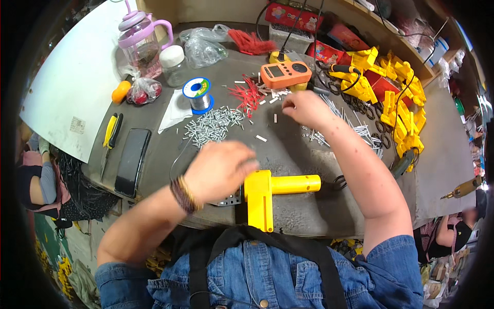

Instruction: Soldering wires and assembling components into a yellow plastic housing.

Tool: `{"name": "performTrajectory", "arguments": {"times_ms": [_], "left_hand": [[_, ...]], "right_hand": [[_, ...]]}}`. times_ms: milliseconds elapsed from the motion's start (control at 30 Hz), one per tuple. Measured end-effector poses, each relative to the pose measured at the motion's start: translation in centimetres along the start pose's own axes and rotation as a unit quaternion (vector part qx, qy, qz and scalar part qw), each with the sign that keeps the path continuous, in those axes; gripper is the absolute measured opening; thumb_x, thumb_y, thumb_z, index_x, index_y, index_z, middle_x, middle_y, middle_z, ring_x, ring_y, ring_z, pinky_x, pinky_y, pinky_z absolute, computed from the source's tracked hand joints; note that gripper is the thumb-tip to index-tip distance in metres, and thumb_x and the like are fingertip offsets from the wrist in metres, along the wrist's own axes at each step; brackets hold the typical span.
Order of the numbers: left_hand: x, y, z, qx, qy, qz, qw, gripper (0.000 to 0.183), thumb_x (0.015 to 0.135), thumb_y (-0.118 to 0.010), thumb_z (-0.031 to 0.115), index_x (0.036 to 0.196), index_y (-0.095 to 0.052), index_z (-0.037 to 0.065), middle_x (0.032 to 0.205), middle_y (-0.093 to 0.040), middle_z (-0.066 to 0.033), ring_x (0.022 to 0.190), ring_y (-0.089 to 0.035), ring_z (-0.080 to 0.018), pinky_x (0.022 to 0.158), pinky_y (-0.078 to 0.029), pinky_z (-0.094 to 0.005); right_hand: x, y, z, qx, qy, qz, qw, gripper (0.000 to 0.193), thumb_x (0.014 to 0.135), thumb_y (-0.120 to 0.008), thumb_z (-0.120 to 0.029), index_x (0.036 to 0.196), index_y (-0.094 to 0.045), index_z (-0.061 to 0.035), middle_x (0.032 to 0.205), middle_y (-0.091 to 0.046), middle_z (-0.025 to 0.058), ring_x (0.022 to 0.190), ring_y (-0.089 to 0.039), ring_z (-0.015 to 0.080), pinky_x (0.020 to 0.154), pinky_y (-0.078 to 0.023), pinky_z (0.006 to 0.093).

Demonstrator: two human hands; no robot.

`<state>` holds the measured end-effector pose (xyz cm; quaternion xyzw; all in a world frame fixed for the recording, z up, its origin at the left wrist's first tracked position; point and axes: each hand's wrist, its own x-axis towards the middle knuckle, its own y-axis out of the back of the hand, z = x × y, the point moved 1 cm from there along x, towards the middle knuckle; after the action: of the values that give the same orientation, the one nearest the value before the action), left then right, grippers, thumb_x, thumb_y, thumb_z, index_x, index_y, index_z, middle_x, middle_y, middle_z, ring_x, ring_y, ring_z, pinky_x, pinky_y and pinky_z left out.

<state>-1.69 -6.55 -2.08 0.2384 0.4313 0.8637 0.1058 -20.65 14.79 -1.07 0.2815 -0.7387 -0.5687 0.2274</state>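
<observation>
My left hand hovers by the upper left corner of a yellow plastic tool housing, its fingers stretched loosely and the thumb apart. No object shows in it. The housing lies at the table's front edge, its round arm pointing right. A black perforated part sits left of it, partly under my hand. Farther up and right, my right hand is closed, with thumb and fingertips together just below the small white pieces. Whatever it may hold is hidden. A pile of short metal screws lies beyond my left hand.
A solder wire spool, red wires and an orange meter stand beyond the screws. Yellow housings are heaped at right, near long metal screws. Cutters, a phone and a pitcher are at left.
</observation>
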Motion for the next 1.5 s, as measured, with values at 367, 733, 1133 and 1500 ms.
{"name": "performTrajectory", "arguments": {"times_ms": [367, 733, 1133, 1500], "left_hand": [[6.4, -1.0, -6.5, 0.223, 0.064, -0.020, 0.972, 0.016, 0.076, -0.075, 0.020, 0.082, -0.065, 0.009, 0.090, -0.062, -0.0090, 0.095, -0.062, -0.0307, 0.080, -0.048, -0.0446], [7.1, -1.5, -6.6, 0.162, 0.019, -0.019, 0.986, 0.016, 0.081, -0.071, 0.020, 0.088, -0.064, 0.007, 0.094, -0.065, -0.0109, 0.098, -0.062, -0.0319, 0.084, -0.049, -0.0442], [6.0, -2.8, -6.1, 0.221, 0.089, 0.007, 0.971, 0.013, 0.085, -0.068, 0.014, 0.095, -0.062, 0.006, 0.093, -0.067, -0.0151, 0.094, -0.064, -0.0352, 0.081, -0.050, -0.0444], [-6.6, 0.1, 6.2, -0.054, -0.095, 0.000, 0.994, 0.024, 0.065, -0.080, 0.012, 0.082, -0.063, 0.009, 0.099, -0.064, -0.0062, 0.098, -0.060, -0.0287, 0.089, -0.042, -0.0427]], "right_hand": [[3.1, -3.9, -7.0, -0.004, -0.025, -0.090, 0.996, 0.020, 0.079, -0.065, -0.015, 0.093, -0.073, -0.0020, 0.098, -0.070, 0.0206, 0.097, -0.068, 0.0350, 0.084, -0.054, 0.0437], [-9.3, 2.1, -10.0, 0.287, 0.068, -0.051, 0.954, 0.014, 0.081, -0.069, -0.005, 0.094, -0.067, -0.0019, 0.087, -0.068, 0.0129, 0.084, -0.067, 0.0270, 0.077, -0.053, 0.0362], [-18.9, -0.8, -14.5, 0.097, 0.348, 0.099, 0.927, 0.019, 0.073, -0.066, -0.013, 0.091, -0.067, -0.0058, 0.090, -0.066, 0.0045, 0.084, -0.065, 0.0223, 0.072, -0.054, 0.0343], [-14.5, 0.9, -8.9, 0.130, 0.214, 0.164, 0.954, 0.013, 0.079, -0.071, -0.007, 0.092, -0.070, -0.0058, 0.088, -0.070, 0.0084, 0.079, -0.067, 0.0294, 0.071, -0.054, 0.0376]]}}
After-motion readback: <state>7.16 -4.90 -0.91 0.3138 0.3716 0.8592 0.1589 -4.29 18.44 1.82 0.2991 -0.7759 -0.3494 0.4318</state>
